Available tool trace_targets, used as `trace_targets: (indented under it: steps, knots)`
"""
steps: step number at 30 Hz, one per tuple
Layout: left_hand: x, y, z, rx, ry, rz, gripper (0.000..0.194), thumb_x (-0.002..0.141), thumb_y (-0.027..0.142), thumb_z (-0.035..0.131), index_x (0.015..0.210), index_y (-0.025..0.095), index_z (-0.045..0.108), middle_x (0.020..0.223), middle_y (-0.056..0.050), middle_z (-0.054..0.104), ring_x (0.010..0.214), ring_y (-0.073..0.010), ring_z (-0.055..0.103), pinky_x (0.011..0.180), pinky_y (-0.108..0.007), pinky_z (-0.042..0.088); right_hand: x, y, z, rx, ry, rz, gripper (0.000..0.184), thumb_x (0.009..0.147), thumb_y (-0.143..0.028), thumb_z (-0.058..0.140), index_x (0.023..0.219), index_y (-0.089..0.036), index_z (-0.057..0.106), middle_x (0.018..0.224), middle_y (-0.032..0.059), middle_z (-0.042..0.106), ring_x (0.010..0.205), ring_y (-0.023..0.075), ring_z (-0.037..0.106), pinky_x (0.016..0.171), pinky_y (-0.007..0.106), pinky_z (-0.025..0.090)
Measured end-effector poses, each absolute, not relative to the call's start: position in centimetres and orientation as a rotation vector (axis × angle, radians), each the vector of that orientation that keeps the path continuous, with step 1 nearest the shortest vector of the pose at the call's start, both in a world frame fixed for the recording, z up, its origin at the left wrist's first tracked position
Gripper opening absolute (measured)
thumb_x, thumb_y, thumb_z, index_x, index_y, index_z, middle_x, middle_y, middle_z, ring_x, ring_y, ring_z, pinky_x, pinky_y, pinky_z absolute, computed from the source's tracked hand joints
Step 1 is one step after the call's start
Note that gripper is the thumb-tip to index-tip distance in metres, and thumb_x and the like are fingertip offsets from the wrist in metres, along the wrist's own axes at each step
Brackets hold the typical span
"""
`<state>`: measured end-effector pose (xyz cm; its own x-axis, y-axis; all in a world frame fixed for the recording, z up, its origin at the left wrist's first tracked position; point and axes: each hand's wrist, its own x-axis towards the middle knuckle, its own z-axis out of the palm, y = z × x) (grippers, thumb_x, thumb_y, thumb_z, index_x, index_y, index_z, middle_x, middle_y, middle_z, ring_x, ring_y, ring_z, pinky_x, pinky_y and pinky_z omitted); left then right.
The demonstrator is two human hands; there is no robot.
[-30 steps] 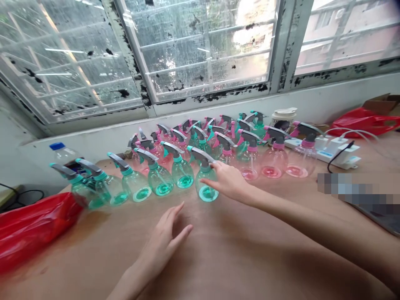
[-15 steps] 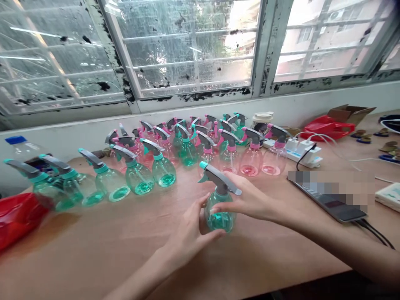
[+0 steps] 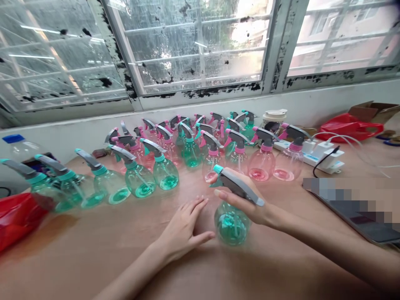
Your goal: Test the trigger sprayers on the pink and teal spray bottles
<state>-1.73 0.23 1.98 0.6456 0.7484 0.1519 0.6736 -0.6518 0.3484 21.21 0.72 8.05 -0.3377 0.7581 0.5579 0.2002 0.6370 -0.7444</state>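
Note:
A clear green spray bottle with a grey and turquoise trigger head stands in front of me, tilted slightly. My right hand is wrapped round its neck, just below the trigger head. To the left of the bottle, my left hand lies low over the table with its fingers stretched out and the thumb pointing at the bottle, holding nothing. Several other green spray bottles line up on the left. Behind the held bottle stand several pink spray bottles, with more pink and green ones crowded further back.
The wooden table runs up to a white wall under windows. On the right are a phone, a white power strip with cables, a lidded cup and a red plastic bag. Another red bag lies at the left edge.
My left hand has let go of the bottle's body and moved away to the left. My right hand has shifted up round the neck, and the bottle sits a little further right.

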Motion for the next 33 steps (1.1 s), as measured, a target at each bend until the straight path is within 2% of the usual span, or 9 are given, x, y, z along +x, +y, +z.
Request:
trace_targets:
  steps: [4,10,15,18,20,23,27,33]
  knots:
    - [-3.3,1.6,0.9,2.677,1.260,0.360,0.072,0.092,0.059,0.055,0.148,0.018,0.035,0.153,-0.016,0.039,0.140,-0.0350,0.035,0.114,-0.056,0.026,21.0,1.9,8.1,-0.684,-1.861,0.755,0.021,0.088,-0.033,0.058,0.102,-0.018,0.061,0.092,0.0052,0.064,0.077,0.0183,0.061,0.071,0.032,0.049]
    - [-3.4,1.8,0.8,2.703,1.261,0.327,0.071,0.094,0.061,0.050,0.148,0.017,0.035,0.151,-0.017,0.041,0.140,-0.0337,0.036,0.115,-0.055,0.026,20.9,2.5,8.4,-0.629,-1.930,0.777,0.021,0.089,-0.036,0.056,0.094,-0.016,0.062,0.073,0.0011,0.061,0.060,0.0133,0.054,0.059,0.028,0.045]
    - [-3.3,1.6,0.9,2.696,1.261,0.349,0.057,0.101,0.056,0.040,0.146,0.021,0.038,0.152,-0.011,0.042,0.141,-0.0290,0.035,0.116,-0.052,0.026,20.5,2.2,8.6,-0.540,-1.957,0.592,0.025,0.093,-0.038,0.051,0.079,-0.018,0.057,0.065,-0.0018,0.055,0.055,0.0103,0.050,0.055,0.025,0.043]
    - [-3.3,1.6,0.9,2.705,1.259,0.335,0.056,0.102,0.055,0.037,0.145,0.020,0.039,0.153,-0.011,0.040,0.142,-0.0274,0.034,0.117,-0.051,0.024,20.5,2.2,8.6,-0.535,-1.985,0.569,0.027,0.095,-0.036,0.050,0.075,-0.019,0.054,0.063,-0.0021,0.053,0.055,0.0108,0.051,0.056,0.025,0.044]
    - [-3.3,1.6,0.9,2.715,1.264,0.322,0.057,0.102,0.056,0.034,0.145,0.018,0.038,0.153,-0.013,0.040,0.142,-0.0269,0.034,0.117,-0.051,0.024,20.7,2.4,8.4,-0.555,-1.984,0.627,0.023,0.094,-0.035,0.051,0.079,-0.019,0.056,0.069,-0.0003,0.058,0.059,0.0123,0.055,0.058,0.027,0.047]
    - [-3.4,1.6,0.9,2.734,1.267,0.317,0.059,0.102,0.057,0.033,0.146,0.017,0.038,0.152,-0.014,0.040,0.142,-0.0266,0.034,0.117,-0.051,0.025,21.0,2.6,7.9,-0.611,-1.920,0.720,0.015,0.091,-0.032,0.056,0.095,-0.019,0.061,0.083,0.0026,0.064,0.068,0.0149,0.061,0.064,0.029,0.051]
    - [-3.4,1.6,0.6,2.746,1.269,0.333,0.059,0.102,0.056,0.034,0.146,0.017,0.038,0.152,-0.014,0.041,0.142,-0.0263,0.034,0.116,-0.051,0.026,20.8,2.4,7.3,-0.652,-1.810,0.829,0.023,0.090,-0.028,0.058,0.111,-0.019,0.063,0.092,0.0055,0.064,0.086,0.0196,0.066,0.069,0.031,0.056]
    - [-3.5,1.6,0.5,2.750,1.271,0.381,0.056,0.102,0.055,0.036,0.146,0.020,0.038,0.152,-0.012,0.042,0.142,-0.0267,0.035,0.116,-0.050,0.028,20.7,2.1,7.0,-0.640,-1.765,0.896,0.029,0.090,-0.026,0.061,0.119,-0.022,0.061,0.106,0.0059,0.066,0.099,0.0209,0.068,0.081,0.034,0.058]
